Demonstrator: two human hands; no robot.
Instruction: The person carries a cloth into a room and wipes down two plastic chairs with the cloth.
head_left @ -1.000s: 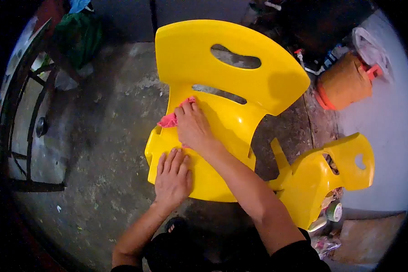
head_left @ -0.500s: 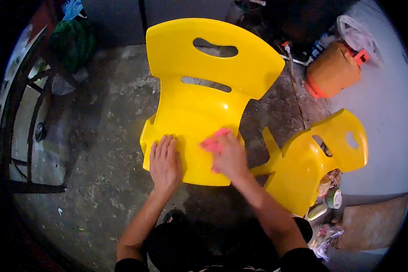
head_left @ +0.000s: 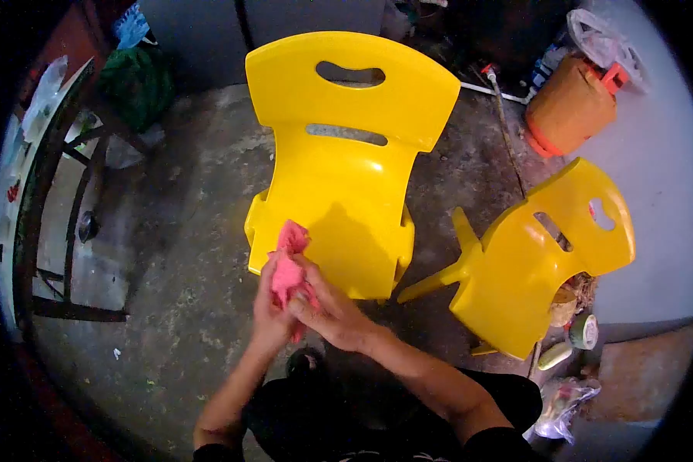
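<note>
A pink cloth [head_left: 289,273] is bunched between my two hands, above the front edge of a yellow plastic chair [head_left: 339,181]. My left hand [head_left: 271,312] is closed around the cloth from the left. From the right, my right hand [head_left: 327,312] grips it too, thumb toward me. The chair stands upright, facing me, with a handle slot and a narrow slit in its backrest. A shadow falls on its seat.
A second yellow chair [head_left: 508,269] stands at the right, turned at an angle. Behind it are an orange gas cylinder [head_left: 570,108] and a stick [head_left: 507,138]. A cut melon [head_left: 584,331] and a plastic bag [head_left: 566,404] lie at lower right. A dark-framed table [head_left: 69,200] stands left.
My right hand has brought the cloth left, off the seat. My left hand has lifted from the seat and now holds the cloth too. The view has shifted slightly.
</note>
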